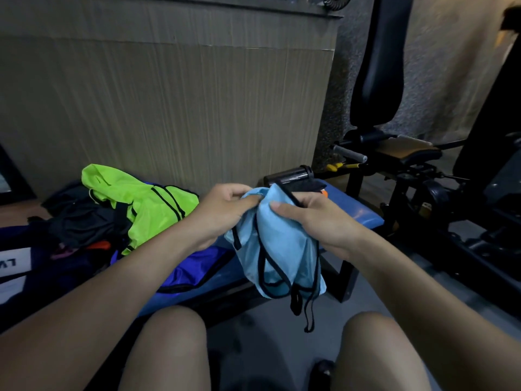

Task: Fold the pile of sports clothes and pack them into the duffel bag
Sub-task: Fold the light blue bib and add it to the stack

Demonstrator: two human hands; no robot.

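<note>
Light-blue vest [277, 244] bunched, apparently pinched between both hands' fingers [248, 203].

Bare forearms, no sleeves; bare knees; hands [225, 213] ungloved

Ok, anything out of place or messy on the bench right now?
Nothing damaged. The green vest and dark clothes lie in an unfolded heap at the bench's left end. Both hands grip the light blue vest, bunched, its black drawstrings dangling off the edge.
</note>
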